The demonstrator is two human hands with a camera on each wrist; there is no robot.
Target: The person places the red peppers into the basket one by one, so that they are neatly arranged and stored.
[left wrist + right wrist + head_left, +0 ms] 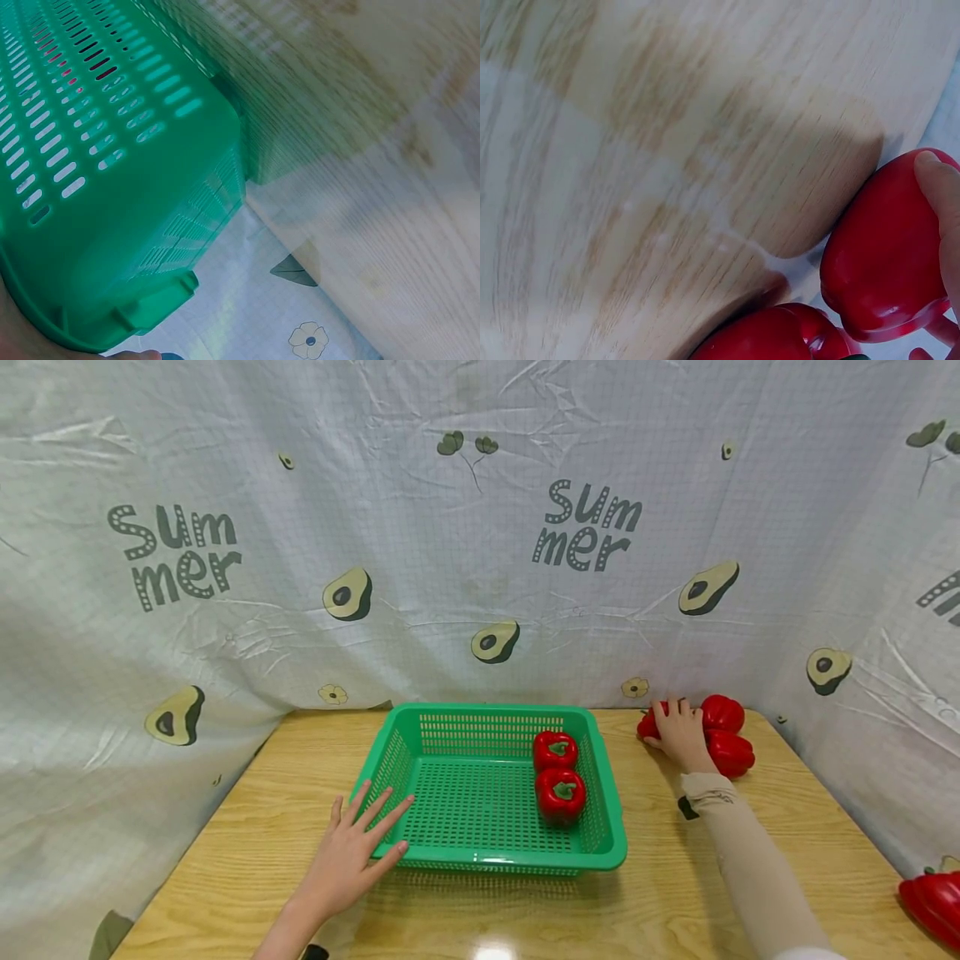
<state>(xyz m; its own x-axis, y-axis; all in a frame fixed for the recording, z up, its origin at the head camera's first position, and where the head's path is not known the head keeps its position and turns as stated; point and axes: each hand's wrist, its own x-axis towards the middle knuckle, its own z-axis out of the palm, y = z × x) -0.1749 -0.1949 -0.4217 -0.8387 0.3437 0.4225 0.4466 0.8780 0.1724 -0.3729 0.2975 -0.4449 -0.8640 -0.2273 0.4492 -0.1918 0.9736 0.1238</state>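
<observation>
My right hand (681, 737) holds a red bell pepper (885, 247) at the back right of the table. In the right wrist view its thumb lies along the pepper's side, with fingertips showing underneath. Beside it are two more red bell peppers, one behind (722, 713) and one nearer (731, 754). My left hand (347, 862) has its fingers spread at the near left corner of a green plastic basket (510, 860). Two red bell peppers, one at the back (555, 748) and one in front (560, 797), sit along the basket's right side, stems up.
Another red bell pepper (933, 906) lies at the right edge of the head view. The wooden table (660, 877) carries the basket at its middle. A pale curtain (420, 527) printed with avocados hangs close behind and at both sides.
</observation>
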